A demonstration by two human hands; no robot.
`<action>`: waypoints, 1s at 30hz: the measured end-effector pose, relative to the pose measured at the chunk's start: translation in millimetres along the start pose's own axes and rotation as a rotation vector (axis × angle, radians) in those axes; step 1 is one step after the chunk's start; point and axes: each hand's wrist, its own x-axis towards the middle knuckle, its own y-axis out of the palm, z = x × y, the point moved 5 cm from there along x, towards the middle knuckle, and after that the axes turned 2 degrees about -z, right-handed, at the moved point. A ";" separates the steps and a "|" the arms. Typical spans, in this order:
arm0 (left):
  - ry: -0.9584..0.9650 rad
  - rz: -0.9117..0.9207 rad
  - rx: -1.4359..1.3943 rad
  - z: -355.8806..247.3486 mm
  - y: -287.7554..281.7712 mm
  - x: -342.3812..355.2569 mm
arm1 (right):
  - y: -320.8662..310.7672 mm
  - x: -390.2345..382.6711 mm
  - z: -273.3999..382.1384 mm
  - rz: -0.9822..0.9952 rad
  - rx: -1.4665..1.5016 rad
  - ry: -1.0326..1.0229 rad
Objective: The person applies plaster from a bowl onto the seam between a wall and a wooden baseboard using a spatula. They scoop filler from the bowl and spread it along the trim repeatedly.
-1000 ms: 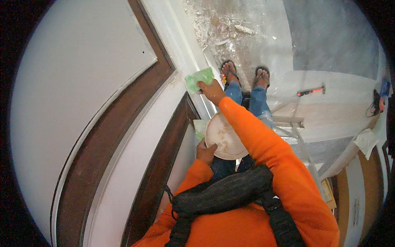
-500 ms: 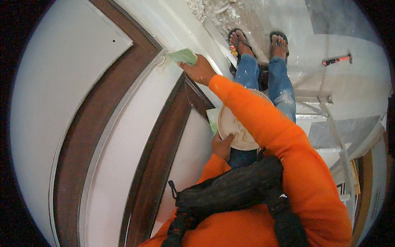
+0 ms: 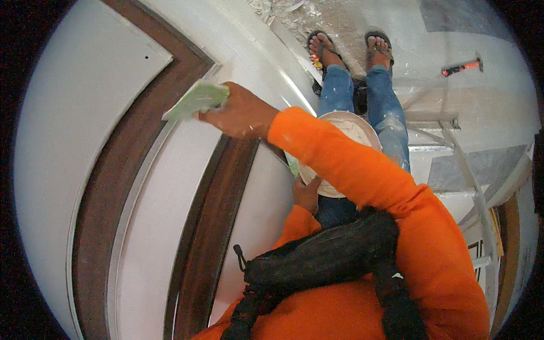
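"Pale wall [image 3: 156, 187] on our left, banded with dark brown trim [image 3: 110, 175]. What's closest in?"

"Black pouch [image 3: 323, 249], strapped on. Past it, a round tub [image 3: 372, 129] of pale paste [image 3: 352, 127], held before the jeans [image 3: 337, 93]."

"Easy to carry?"

"I'd guess stiff-sided and fairly weighty with that paste, so the rim's the place to take hold. The left hand [image 3: 306, 192] grips it there, thumb over the edge, the other fingers hidden from me. A second green piece [image 3: 292, 164] pokes out just beside; whether that hand pins it too, I can't tell."

"And the right hand [image 3: 241, 110]?"

"Reaching out by the wall, closed on a green scraper [image 3: 198, 101] at its near end. Looks light, thin and a bit bendy, perhaps slick if paste gets on it. Best pinched along the back edge, I'd say."

"Touching the wall?"

"Its far edge lies over the trim; contact I can't make out."

"Farther off?"

"Sandalled feet [image 3: 324, 48] on the floor [image 3: 419, 65], a hammer [image 3: 462, 67] lying to the right."
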 end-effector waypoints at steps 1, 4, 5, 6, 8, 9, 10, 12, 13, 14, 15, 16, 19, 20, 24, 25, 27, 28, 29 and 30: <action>0.019 -0.008 0.003 -2.1 -1.6 -1.3 | 6.3 -0.3 -9.7 0.016 0.073 -0.116; -0.088 -0.086 0.214 -35.9 13.8 -18.6 | -34.8 -12.3 -47.6 -0.425 0.319 0.019; -0.145 -0.114 0.325 -47.9 21.4 -21.8 | -49.2 -5.2 -73.5 -0.377 0.246 0.037; -0.119 -0.041 0.162 -32.6 18.3 -13.3 | -57.7 9.4 -100.0 -0.323 0.174 0.053; -0.080 0.108 -0.164 15.9 4.2 7.3 | -61.7 35.2 -139.4 -0.339 0.068 0.094; -0.088 0.088 -0.116 13.6 4.7 7.0 | -58.3 37.6 -137.4 -0.336 0.014 0.122; -0.097 0.069 -0.068 11.1 6.0 6.8 | -53.2 38.7 -133.8 -0.276 0.012 0.092; -0.110 0.045 -0.049 13.6 4.2 9.9 | -45.0 38.5 -118.2 -0.154 0.009 0.035; -0.114 0.045 -0.074 18.8 3.0 11.7 | -43.4 38.3 -115.8 -0.133 0.046 0.062; -0.118 0.045 -0.100 23.7 0.9 12.5 | -41.5 37.8 -113.3 -0.111 0.084 0.089; -0.117 0.057 -0.099 24.8 0.6 13.6 | -40.8 38.5 -115.6 -0.094 0.120 0.114; -0.115 0.068 -0.097 25.9 0.3 14.5 | -40.8 39.0 -115.1 -0.086 0.102 0.074; -0.123 0.046 -0.070 25.4 3.5 15.1 | -44.0 42.7 -112.4 -0.035 0.044 -0.024; -0.127 0.030 -0.056 24.3 5.0 15.0 | -46.5 45.7 -111.3 0.001 0.023 -0.041; -0.101 0.043 -0.027 19.9 7.7 13.9 | -52.6 44.3 -93.7 0.103 0.145 -0.070; -0.104 0.040 -0.057 21.2 9.4 13.3 | -52.0 44.0 -90.2 0.129 0.143 -0.043; -0.110 0.038 -0.072 24.5 8.7 13.8 | -47.3 44.2 -82.8 0.184 0.138 0.010; -0.113 0.039 -0.059 26.1 5.9 15.2 | -42.5 41.9 -74.3 0.197 0.133 -0.067; -0.115 0.040 -0.046 27.8 2.9 16.2 | -35.2 37.4 -66.1 0.209 0.127 -0.145; -0.107 0.046 -0.033 21.9 6.0 13.7 | -31.4 30.3 -58.8 0.221 0.119 -0.222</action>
